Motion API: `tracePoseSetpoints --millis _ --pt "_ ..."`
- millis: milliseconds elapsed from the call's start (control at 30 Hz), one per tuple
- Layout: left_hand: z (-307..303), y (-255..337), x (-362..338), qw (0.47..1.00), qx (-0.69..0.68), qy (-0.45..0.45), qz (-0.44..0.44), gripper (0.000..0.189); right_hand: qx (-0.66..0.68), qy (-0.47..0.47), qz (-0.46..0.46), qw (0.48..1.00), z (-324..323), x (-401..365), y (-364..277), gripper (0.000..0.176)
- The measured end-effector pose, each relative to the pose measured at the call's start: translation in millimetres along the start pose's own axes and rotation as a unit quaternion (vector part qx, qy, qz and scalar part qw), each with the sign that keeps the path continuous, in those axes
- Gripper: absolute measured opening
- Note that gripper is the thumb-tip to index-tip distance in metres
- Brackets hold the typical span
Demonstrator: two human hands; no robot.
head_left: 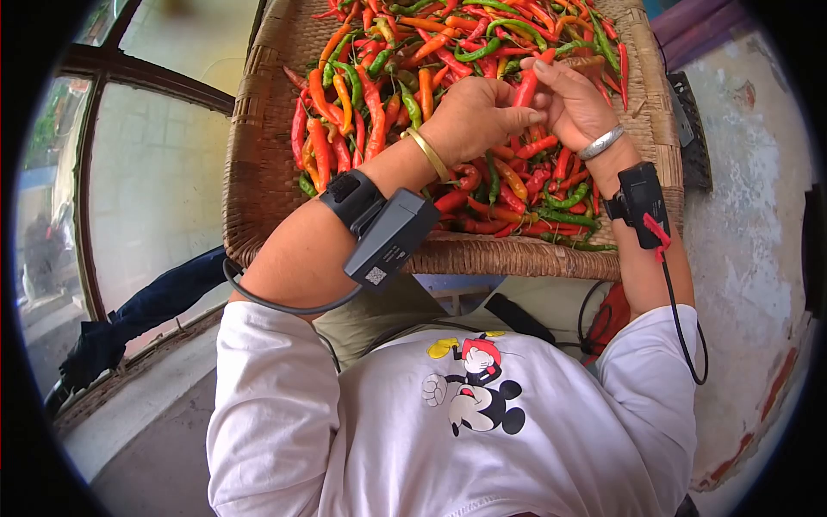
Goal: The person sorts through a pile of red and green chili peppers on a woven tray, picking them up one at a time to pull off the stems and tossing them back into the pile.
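Right hand (579, 110) pinches red chili (525, 88), left hand (469, 114) half-closed against it, apparently for steadiness, with basket (517, 259) of other chilies (375, 112) beneath.

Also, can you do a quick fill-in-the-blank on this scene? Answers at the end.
The pepper between the left hand and the right hand is ____ in colour.
The silver bangle is on the ____ wrist.
Counting both forearms, ____ boxy dark devices are strapped on.
The T-shirt with the cartoon print is mainly ____.

Missing words: red; right; two; white.
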State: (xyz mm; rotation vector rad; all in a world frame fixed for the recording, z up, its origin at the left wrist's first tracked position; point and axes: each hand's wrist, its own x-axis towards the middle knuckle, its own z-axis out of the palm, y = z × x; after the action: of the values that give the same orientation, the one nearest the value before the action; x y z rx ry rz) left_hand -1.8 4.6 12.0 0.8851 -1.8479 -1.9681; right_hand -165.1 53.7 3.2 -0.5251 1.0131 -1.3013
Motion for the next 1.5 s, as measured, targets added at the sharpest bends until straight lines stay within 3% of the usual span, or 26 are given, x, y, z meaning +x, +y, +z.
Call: tracePoseSetpoints --millis 133,200,367,467,533,600,667,700,733,800,867,933,967,1033,1133,1200,1267,1333,1400,1433,1500 --pt "-2.7 -4.8 -0.1 0.998 0.056 0.009 0.038 0.027 -0.077 -0.003 0.010 0.997 1.3 0.7 -1.7 0.017" --pt "-1.5 -8.0 1.8 0.979 0.168 0.037 0.112 0.028 -0.059 0.007 0.025 0.998 -0.5 0.4 1.1 0.017" --pt "0.6 -15.8 4.9 0.980 0.145 0.035 0.135 0.029 -0.014 0.071 0.030 0.997 -2.7 1.4 -0.9 0.019" --pt "-2.2 -13.9 8.1 0.986 0.089 0.061 0.128 0.029 -0.136 0.018 -0.001 0.991 -18.1 1.3 -17.5 0.021" --pt "-3.7 -14.2 10.0 0.988 0.077 0.074 0.109 0.030 -0.370 0.074 0.020 0.926 -19.8 -0.5 -26.6 0.023" --pt "-3.3 -17.5 10.6 0.982 0.083 0.102 0.137 0.028 -0.323 0.039 0.026 0.945 -19.5 -0.8 -36.4 0.021" --pt "-3.5 -17.7 9.3 0.981 0.090 0.102 0.139 0.028 -0.050 0.085 -0.159 0.982 -7.4 -2.6 -40.9 0.022" --pt "-3.4 -17.0 8.5 0.980 0.098 0.102 0.142 0.027 -0.017 0.072 -0.162 0.984 -16.6 -0.8 -45.9 0.024" --pt "-3.0 -18.5 9.4 0.980 0.098 0.102 0.142 0.027 -0.017 0.072 -0.162 0.984 -25.5 -0.7 -46.3 0.024" --pt "-2.0 -21.9 13.0 0.972 0.090 0.138 0.169 0.027 -0.153 0.022 -0.080 0.985 -41.1 0.4 -38.5 0.026" --pt "-4.0 -18.6 12.0 0.979 0.094 0.113 0.141 0.027 -0.416 0.045 0.028 0.908 -22.3 0.3 -23.3 0.025" --pt "-5.0 -16.8 10.0 0.985 0.098 0.090 0.111 0.027 -0.572 -0.032 0.052 0.818 -2.4 -4.4 -8.4 0.023" --pt "-5.1 -16.8 9.0 0.983 0.119 0.087 0.112 0.026 -0.572 -0.033 0.053 0.818 -0.2 -3.2 -1.5 0.023" --pt "-5.2 -16.9 8.0 0.980 0.140 0.084 0.114 0.026 -0.692 -0.058 0.003 0.720 1.3 -0.9 9.3 0.021" --pt "-5.7 -16.7 7.9 0.969 0.184 0.088 0.137 0.025 -0.736 -0.071 0.008 0.674 7.0 0.3 11.8 0.022" --pt "-5.2 -17.8 8.8 0.977 0.165 0.075 0.112 0.027 -0.728 -0.075 0.006 0.681 5.1 -0.3 9.1 0.019" --pt "-3.2 -28.3 12.4 0.987 0.114 0.054 0.097 0.028 -0.640 -0.053 -0.047 0.765 1.1 -1.4 0.1 0.016" --pt "-2.0 -22.1 7.7 0.994 0.064 0.033 0.082 0.029 -0.650 -0.045 -0.066 0.756 -1.6 -2.0 -11.5 0.013" --pt "-1.3 -13.3 1.9 0.991 0.130 0.006 0.040 0.030 -0.501 -0.012 -0.117 0.858 -4.2 -4.5 -18.1 0.012" --pt "-1.3 -15.4 3.7 0.991 0.130 0.005 0.041 0.030 -0.512 0.007 -0.155 0.845 -1.4 -6.8 -21.2 0.010" --pt "-1.6 -20.3 6.5 0.970 0.199 0.043 0.129 0.030 -0.478 0.011 -0.184 0.859 4.4 -10.4 -23.3 0.010"
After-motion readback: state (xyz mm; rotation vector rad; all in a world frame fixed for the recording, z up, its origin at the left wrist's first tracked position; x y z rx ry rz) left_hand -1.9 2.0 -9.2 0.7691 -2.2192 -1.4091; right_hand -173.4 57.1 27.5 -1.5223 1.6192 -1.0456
